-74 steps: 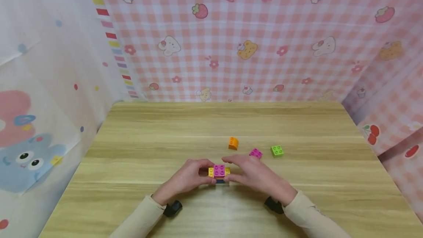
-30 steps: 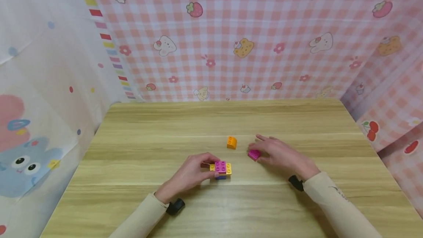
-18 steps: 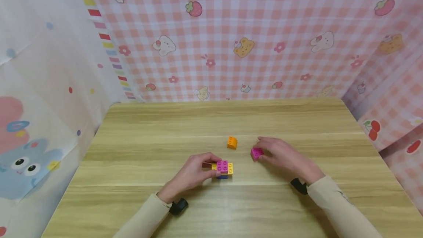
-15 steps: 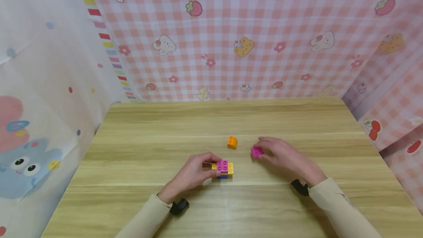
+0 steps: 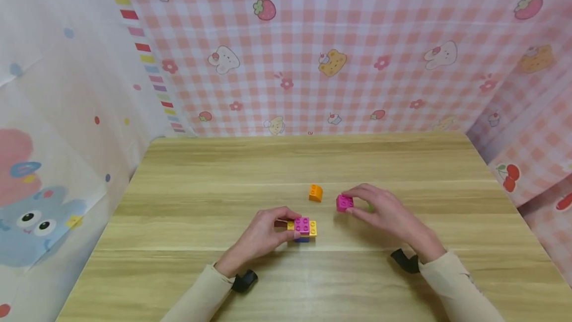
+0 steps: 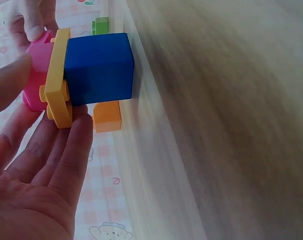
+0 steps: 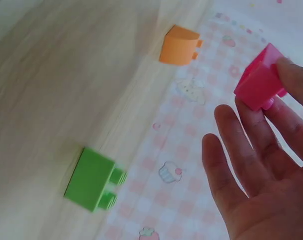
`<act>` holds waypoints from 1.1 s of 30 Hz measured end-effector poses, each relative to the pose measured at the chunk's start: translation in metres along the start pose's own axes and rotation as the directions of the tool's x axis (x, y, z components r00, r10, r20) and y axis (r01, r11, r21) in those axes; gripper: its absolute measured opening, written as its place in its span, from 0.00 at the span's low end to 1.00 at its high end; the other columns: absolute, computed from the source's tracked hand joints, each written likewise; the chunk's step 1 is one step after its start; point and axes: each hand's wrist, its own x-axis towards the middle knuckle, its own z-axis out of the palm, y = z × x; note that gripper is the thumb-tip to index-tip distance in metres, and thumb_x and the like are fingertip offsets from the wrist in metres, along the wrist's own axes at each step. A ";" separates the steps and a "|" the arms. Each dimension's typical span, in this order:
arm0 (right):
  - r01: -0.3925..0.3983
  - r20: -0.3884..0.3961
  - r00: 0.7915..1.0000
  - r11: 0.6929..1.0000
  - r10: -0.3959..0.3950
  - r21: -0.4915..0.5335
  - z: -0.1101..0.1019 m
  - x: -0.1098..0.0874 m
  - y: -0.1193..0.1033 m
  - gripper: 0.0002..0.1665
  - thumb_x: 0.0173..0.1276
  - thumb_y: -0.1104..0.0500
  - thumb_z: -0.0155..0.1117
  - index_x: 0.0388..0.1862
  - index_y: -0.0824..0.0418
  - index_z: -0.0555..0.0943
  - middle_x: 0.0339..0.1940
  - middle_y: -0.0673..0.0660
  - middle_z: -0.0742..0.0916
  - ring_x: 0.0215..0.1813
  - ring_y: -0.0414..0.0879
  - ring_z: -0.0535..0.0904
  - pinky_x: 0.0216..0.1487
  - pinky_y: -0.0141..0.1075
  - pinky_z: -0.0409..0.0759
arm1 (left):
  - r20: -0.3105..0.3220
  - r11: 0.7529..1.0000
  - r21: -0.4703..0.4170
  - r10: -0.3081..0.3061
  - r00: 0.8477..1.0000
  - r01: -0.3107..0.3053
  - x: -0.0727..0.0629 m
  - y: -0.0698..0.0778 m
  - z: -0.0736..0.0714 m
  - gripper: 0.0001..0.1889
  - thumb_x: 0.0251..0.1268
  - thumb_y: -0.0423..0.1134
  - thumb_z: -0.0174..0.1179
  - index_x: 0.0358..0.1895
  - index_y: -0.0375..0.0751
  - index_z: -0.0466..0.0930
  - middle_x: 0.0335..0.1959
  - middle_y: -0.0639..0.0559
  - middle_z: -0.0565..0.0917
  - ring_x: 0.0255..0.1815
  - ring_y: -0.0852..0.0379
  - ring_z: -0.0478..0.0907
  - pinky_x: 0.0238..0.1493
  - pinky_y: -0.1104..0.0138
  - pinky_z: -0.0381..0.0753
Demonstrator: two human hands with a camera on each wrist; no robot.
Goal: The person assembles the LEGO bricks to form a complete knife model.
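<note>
My left hand (image 5: 259,236) pinches a small stack of toy building bricks by its top. This stack has a pink brick (image 5: 301,224) on a wider yellow plate (image 5: 313,228), over a blue brick (image 6: 99,69). My right hand (image 5: 386,215) holds a second pink brick (image 7: 259,82) between thumb and fingers. That brick is raised off the table, studs turned toward the palm in the right wrist view. It is to the right of the stack and slightly farther back. Two fingers of this hand stretch out loosely in the right wrist view.
An orange brick (image 5: 315,193) with one rounded side lies behind the stack. A green brick (image 7: 91,180) sits on the wooden table (image 5: 214,168), mostly hidden by my right hand in the head view. Patterned cloth (image 5: 330,29) hangs behind the table's far edge.
My right hand has left the stack, reached the loose pink brick on the right, turned it over and lifted it. My left hand keeps holding the stack.
</note>
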 end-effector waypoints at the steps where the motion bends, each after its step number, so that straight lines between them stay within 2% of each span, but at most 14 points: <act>1: 0.005 -0.009 1.000 1.000 -0.005 0.008 0.001 0.000 -0.002 0.20 0.72 0.58 0.72 0.61 0.60 0.84 0.55 0.53 0.88 0.58 0.53 0.84 0.59 0.52 0.84 | -0.001 1.000 0.001 0.003 1.000 -0.003 0.000 0.000 0.000 0.15 0.66 0.37 0.71 0.55 0.43 0.85 0.51 0.54 0.88 0.52 0.55 0.84 0.58 0.60 0.83; 8: 0.052 -0.061 0.997 0.997 -0.048 0.050 0.005 -0.001 -0.016 0.20 0.71 0.57 0.73 0.59 0.60 0.85 0.53 0.52 0.88 0.53 0.54 0.85 0.54 0.50 0.86 | 0.000 1.000 0.010 0.013 1.000 -0.013 0.000 0.000 0.001 0.15 0.67 0.36 0.71 0.55 0.44 0.85 0.52 0.55 0.88 0.51 0.58 0.84 0.58 0.61 0.83; 13: 0.061 -0.084 0.995 0.997 -0.057 0.042 0.010 0.000 -0.026 0.20 0.71 0.55 0.73 0.59 0.58 0.85 0.53 0.51 0.88 0.53 0.52 0.84 0.53 0.49 0.86 | 0.001 1.000 -0.005 0.023 1.000 -0.023 0.001 0.000 0.000 0.15 0.66 0.35 0.71 0.54 0.42 0.85 0.52 0.52 0.88 0.51 0.54 0.85 0.57 0.61 0.84; 21: 0.042 -0.081 0.996 0.997 -0.036 0.071 0.019 0.004 -0.037 0.20 0.72 0.53 0.72 0.59 0.57 0.85 0.55 0.50 0.87 0.56 0.49 0.83 0.57 0.49 0.84 | -0.002 1.000 -0.005 0.029 1.000 -0.029 0.001 -0.001 -0.001 0.15 0.66 0.35 0.71 0.54 0.42 0.86 0.51 0.52 0.88 0.52 0.54 0.85 0.58 0.59 0.84; 26: 0.067 -0.096 0.994 0.996 -0.061 0.066 0.021 0.006 -0.043 0.20 0.72 0.53 0.72 0.60 0.57 0.85 0.55 0.51 0.87 0.58 0.49 0.83 0.59 0.50 0.83 | -0.002 0.999 -0.003 0.036 0.999 -0.036 0.001 -0.001 -0.001 0.15 0.67 0.36 0.71 0.54 0.42 0.85 0.51 0.52 0.88 0.52 0.55 0.85 0.58 0.59 0.84; 33: 0.102 -0.117 0.989 0.992 -0.093 0.077 0.024 0.010 -0.049 0.19 0.71 0.53 0.73 0.59 0.55 0.85 0.53 0.48 0.87 0.56 0.45 0.84 0.57 0.48 0.84 | 0.009 1.000 -0.017 0.022 1.000 -0.022 0.001 -0.002 -0.002 0.15 0.67 0.37 0.71 0.55 0.42 0.85 0.51 0.53 0.88 0.53 0.55 0.85 0.58 0.59 0.84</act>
